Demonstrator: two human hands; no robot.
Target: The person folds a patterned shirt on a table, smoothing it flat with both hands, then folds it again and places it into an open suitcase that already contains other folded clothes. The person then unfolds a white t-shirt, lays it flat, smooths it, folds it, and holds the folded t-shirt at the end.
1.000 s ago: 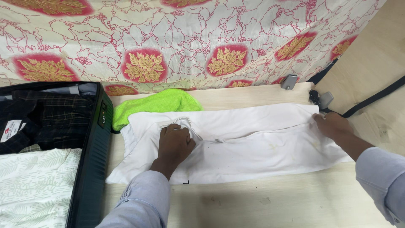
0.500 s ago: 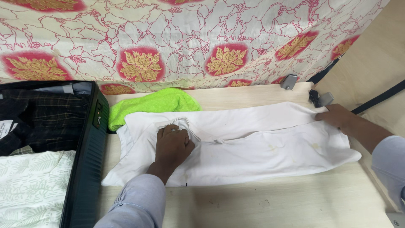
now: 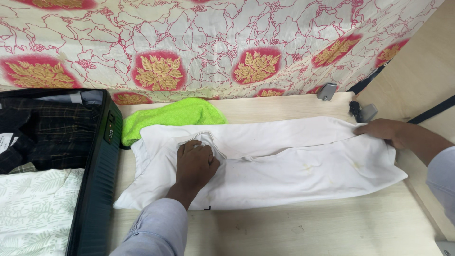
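White shirt (image 3: 284,166) is lying half-folded lengthwise on the wooden surface (image 3: 303,227), my left hand (image 3: 195,163) pressing flat near its collar at 9 o'clock, my right hand (image 3: 386,132) pinching its hem at 3 o'clock, crosswise folds seemingly remaining.

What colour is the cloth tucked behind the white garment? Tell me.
Bright lime green cloth, seen in the head view, partly under the white garment.

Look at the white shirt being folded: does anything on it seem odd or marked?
Yes. The white shirt carries faint yellowish stains on its right half, toward the right hand. The left hand presses its collar end.
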